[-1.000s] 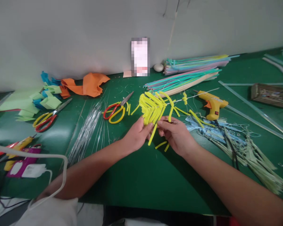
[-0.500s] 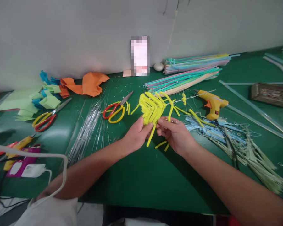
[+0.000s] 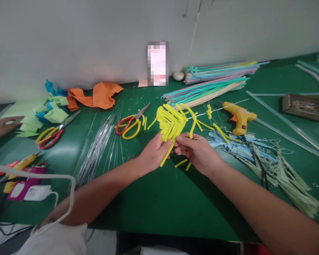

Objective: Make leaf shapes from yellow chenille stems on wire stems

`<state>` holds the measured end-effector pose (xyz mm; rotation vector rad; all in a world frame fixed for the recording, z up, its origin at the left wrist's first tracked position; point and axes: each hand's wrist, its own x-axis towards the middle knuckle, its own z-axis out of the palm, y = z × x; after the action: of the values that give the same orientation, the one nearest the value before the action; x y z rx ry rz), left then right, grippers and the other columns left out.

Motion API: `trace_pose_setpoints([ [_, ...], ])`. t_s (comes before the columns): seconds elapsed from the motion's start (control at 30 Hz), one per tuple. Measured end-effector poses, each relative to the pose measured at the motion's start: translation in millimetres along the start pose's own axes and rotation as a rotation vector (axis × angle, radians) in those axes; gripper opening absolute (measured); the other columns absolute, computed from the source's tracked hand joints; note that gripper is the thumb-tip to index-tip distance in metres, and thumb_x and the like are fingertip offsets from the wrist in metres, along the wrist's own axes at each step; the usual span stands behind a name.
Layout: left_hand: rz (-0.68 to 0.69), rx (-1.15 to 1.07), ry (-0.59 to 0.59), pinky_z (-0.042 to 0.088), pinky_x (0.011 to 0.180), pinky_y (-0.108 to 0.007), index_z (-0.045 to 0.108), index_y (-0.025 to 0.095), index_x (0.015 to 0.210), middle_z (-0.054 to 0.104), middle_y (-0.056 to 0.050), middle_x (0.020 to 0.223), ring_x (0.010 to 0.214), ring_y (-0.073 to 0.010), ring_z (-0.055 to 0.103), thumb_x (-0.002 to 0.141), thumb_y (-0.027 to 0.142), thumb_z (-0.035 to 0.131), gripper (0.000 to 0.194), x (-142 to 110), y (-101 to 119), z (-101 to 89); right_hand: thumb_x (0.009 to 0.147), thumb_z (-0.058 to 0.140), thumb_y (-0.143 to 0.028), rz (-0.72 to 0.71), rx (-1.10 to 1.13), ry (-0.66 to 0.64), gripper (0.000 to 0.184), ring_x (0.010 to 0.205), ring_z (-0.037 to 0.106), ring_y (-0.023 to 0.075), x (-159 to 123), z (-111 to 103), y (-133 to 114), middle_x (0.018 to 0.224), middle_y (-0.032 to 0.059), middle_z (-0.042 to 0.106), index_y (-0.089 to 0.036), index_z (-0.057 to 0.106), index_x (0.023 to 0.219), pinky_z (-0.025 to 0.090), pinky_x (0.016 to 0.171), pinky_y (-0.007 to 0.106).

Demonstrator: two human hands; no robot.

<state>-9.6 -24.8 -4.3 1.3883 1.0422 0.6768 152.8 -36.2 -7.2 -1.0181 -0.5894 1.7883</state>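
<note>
Between my hands is a bundle of yellow pipe cleaners, bent into nested V shapes. My left hand is closed on its lower left side, thumb on top, with one straight end sticking out below the thumb. My right hand pinches the lower right edge of the bundle with thumb and fingers; a thin wire passes by these fingers. Loose yellow pipe cleaner pieces lie to the right. Left of the bundle, scissors with red and yellow handles rest on the green table.
A yellow glue gun and pipe cleaner bundles lie behind and right. Clear wires and second scissors lie left. Another person's hand touches green paper. A white cable crosses near my left arm.
The straight yellow end below my left thumb has swung left. My right hand has shifted slightly left. Another person's hand has come in at the left, by the green paper.
</note>
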Motion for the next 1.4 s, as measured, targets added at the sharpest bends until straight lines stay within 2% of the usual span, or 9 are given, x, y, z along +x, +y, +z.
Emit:
trace_pose_setpoints([
  [0.17,0.047,-0.043,-0.039,0.045,0.053,-0.024,0.049,0.017,0.095,0.058,-0.001,0.076,0.058,-0.0104,0.054,0.093,0.043,0.051,0.027,0.5,-1.1,-0.6,0.062,0.086,-0.029,-0.027,-0.036,0.006,0.024,0.052,0.062,0.0103,0.6,0.6,0.9,0.063,-0.0002,0.067,-0.016,0.068,0.070,0.052,0.056,0.024],
  [0.43,0.003,-0.083,-0.057,0.045,0.053,-0.023,0.046,0.016,0.087,0.057,0.000,0.068,0.055,-0.0092,0.054,0.087,0.053,0.057,0.039,3.1,3.6,-1.0,0.060,0.086,-0.031,-0.071,-0.058,0.042,0.025,0.046,0.053,0.0076,2.5,0.8,1.4,0.059,-0.0010,0.064,-0.016,0.067,0.066,0.045,0.046,0.022],
  [0.87,0.003,-0.038,-0.105,0.045,0.054,-0.025,0.048,0.016,0.077,0.058,0.000,0.065,0.053,-0.0097,0.054,0.090,0.053,0.052,0.039,5.1,-2.1,-4.3,0.055,0.089,-0.029,-0.104,-0.079,0.084,0.026,0.046,0.050,0.0066,2.0,2.0,2.2,0.054,-0.0032,0.059,-0.016,0.069,0.066,0.040,0.047,0.021],
  [1.13,0.007,-0.040,-0.113,0.045,0.054,-0.025,0.051,0.015,0.077,0.058,-0.001,0.065,0.054,-0.0099,0.054,0.090,0.053,0.052,0.039,5.5,-1.9,-3.9,0.056,0.088,-0.029,-0.110,-0.082,0.090,0.026,0.046,0.049,0.0069,3.3,1.2,3.2,0.053,-0.0031,0.059,-0.016,0.068,0.065,0.039,0.049,0.022],
  [1.3,0.012,-0.018,-0.138,0.044,0.053,-0.024,0.051,0.015,0.078,0.058,-0.001,0.067,0.054,-0.0098,0.054,0.091,0.050,0.051,0.037,5.1,-1.4,-3.1,0.056,0.087,-0.028,-0.135,-0.099,0.116,0.027,0.044,0.045,0.0061,5.0,1.8,3.8,0.052,-0.0048,0.057,-0.017,0.062,0.061,0.033,0.046,0.023],
  [1.4,0.011,-0.003,-0.120,0.042,0.052,-0.023,0.051,0.015,0.085,0.058,0.000,0.070,0.054,-0.0091,0.054,0.089,0.045,0.054,0.031,3.7,1.0,-0.9,0.057,0.085,-0.026,-0.160,-0.121,0.124,0.028,0.043,0.042,0.0059,5.5,2.0,3.6,0.048,-0.0059,0.053,-0.018,0.059,0.058,0.029,0.045,0.023],
])
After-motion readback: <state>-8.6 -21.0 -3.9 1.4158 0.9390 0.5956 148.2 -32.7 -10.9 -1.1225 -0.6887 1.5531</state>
